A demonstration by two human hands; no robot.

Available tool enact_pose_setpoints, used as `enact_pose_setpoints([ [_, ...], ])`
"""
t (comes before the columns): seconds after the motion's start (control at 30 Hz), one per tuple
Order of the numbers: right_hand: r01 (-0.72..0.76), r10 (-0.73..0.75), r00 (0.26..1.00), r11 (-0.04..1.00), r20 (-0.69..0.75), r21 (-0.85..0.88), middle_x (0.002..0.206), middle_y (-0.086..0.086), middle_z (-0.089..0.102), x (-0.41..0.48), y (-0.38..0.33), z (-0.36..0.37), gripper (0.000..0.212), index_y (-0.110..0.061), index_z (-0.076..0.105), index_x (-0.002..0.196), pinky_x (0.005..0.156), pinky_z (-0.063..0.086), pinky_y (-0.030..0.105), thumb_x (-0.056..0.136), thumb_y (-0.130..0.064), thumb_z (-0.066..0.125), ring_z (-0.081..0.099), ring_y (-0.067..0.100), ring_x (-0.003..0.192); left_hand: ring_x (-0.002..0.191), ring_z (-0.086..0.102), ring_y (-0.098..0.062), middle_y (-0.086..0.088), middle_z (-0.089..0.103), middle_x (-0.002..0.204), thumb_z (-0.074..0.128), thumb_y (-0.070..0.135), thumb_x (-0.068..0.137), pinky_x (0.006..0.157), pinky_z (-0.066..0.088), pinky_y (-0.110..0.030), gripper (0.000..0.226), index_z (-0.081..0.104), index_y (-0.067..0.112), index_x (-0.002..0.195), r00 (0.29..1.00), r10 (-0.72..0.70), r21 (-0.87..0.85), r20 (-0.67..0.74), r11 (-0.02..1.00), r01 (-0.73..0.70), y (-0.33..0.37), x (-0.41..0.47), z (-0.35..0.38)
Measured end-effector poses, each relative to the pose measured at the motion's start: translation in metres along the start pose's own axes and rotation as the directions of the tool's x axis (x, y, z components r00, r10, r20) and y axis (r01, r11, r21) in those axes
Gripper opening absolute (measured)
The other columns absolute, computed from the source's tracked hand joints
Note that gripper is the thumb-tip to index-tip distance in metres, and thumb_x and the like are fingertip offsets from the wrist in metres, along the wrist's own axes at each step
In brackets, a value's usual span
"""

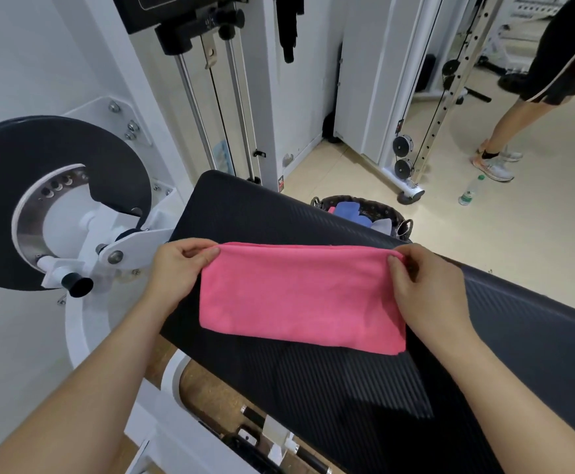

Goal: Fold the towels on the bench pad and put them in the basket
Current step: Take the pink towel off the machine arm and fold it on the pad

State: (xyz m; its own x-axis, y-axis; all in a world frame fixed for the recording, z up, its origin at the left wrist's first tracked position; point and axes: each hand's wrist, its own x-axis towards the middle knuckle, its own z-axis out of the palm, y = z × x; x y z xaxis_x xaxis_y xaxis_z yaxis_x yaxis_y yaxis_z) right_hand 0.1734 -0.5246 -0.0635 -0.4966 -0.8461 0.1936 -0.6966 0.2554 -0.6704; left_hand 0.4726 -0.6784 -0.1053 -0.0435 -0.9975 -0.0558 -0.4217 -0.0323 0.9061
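Pink microfibre towel (299,295), folded in half, lies flat on black ribbed bench pad surface (505,323). Left hand (176,268) pinches far left corner; right hand (419,285) pinches far right corner.

Risks:
- uneven pull skews next fold, layers slide apart
- near right corner sits at pad ridge, may droop
- dark woven basket (397,218) lies beyond pad's far edge, already holds blue cloths (347,212); careless drop lets fold spring open

The left hand (173,268) and right hand (426,285) are bare, with short, plain fingernails. The left forearm (108,364) and right forearm (518,388) are uncovered down to the view's bottom edge.
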Motion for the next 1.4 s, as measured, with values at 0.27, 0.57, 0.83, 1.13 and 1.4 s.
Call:
enact_pose_setpoints([
  [0.27, 0.074, -0.086, 0.995, 0.978, -0.052, -0.192, 0.095, 0.005, 0.057, 0.005, 0.004, 0.01, 0.019, -0.011, 0.063, 0.103, 0.064, 0.042, 0.035, 0.095, -0.022, 0.049, 0.055, 0.025, 0.078, 0.082, 0.06, 0.001, 0.016, 0.068, 0.084, 0.067, 0.025, 0.089, 0.073, 0.045, -0.021, 0.006, 0.072, 0.029, 0.088, 0.992, 0.125, 0.285, -0.019, 0.952, -0.114, 0.002, 0.011, 0.007],
  [0.57, 0.147, -0.103, 0.978, 0.959, 0.184, -0.243, 0.101, -0.002, 0.051, 0.02, 0.003, -0.006, 0.031, -0.02, 0.064, 0.119, 0.071, 0.049, 0.036, 0.089, -0.027, 0.059, 0.056, 0.02, 0.085, 0.086, 0.056, -0.007, 0.01, 0.06, 0.099, 0.067, 0.03, 0.089, 0.08, 0.045, -0.024, 0.023, 0.072, 0.022, 0.11, 0.934, 0.347, 0.527, 0.087, 0.779, -0.339, -0.007, 0.013, 0.005],
  [0.83, 0.23, -0.078, 0.926, 0.893, 0.37, -0.387, 0.086, -0.002, 0.058, 0.047, -0.012, -0.017, 0.01, -0.021, 0.063, 0.081, 0.061, 0.041, 0.031, 0.079, -0.014, 0.057, 0.054, 0.019, 0.079, 0.085, 0.05, 0.002, 0.009, 0.055, 0.1, 0.075, 0.024, 0.082, 0.07, 0.036, -0.011, 0.016, 0.067, 0.026, 0.096, 0.955, 0.247, 0.482, 0.162, 0.825, -0.295, 0.004, 0.007, 0.006],
  [1.13, 0.247, 0.005, 0.745, 0.927, 0.667, -0.283, 0.074, -0.007, 0.067, 0.102, -0.055, -0.037, 0.019, -0.021, 0.075, 0.089, 0.058, 0.049, 0.022, 0.077, -0.009, 0.068, 0.06, 0.012, 0.068, 0.086, 0.061, -0.003, 0.01, 0.07, 0.09, 0.073, 0.012, 0.083, 0.075, 0.046, -0.019, 0.019, 0.073, 0.028, 0.093, 0.989, 0.095, 0.303, 0.11, 0.945, -0.124, 0.031, -0.017, -0.027],
  [1.4, 0.466, -0.462, 0.793, 0.88, 0.397, 0.095, 0.068, -0.014, 0.062, 0.114, -0.108, -0.067, 0.021, -0.021, 0.076, 0.081, 0.055, 0.041, 0.006, 0.076, -0.002, 0.068, 0.056, -0.001, 0.057, 0.083, 0.059, -0.005, 0.016, 0.065, 0.085, 0.077, 0.003, 0.076, 0.068, 0.044, -0.009, 0.027, 0.072, 0.029, 0.085, 0.933, 0.25, 0.294, -0.26, 0.941, -0.17, 0.059, -0.13, -0.056],
])
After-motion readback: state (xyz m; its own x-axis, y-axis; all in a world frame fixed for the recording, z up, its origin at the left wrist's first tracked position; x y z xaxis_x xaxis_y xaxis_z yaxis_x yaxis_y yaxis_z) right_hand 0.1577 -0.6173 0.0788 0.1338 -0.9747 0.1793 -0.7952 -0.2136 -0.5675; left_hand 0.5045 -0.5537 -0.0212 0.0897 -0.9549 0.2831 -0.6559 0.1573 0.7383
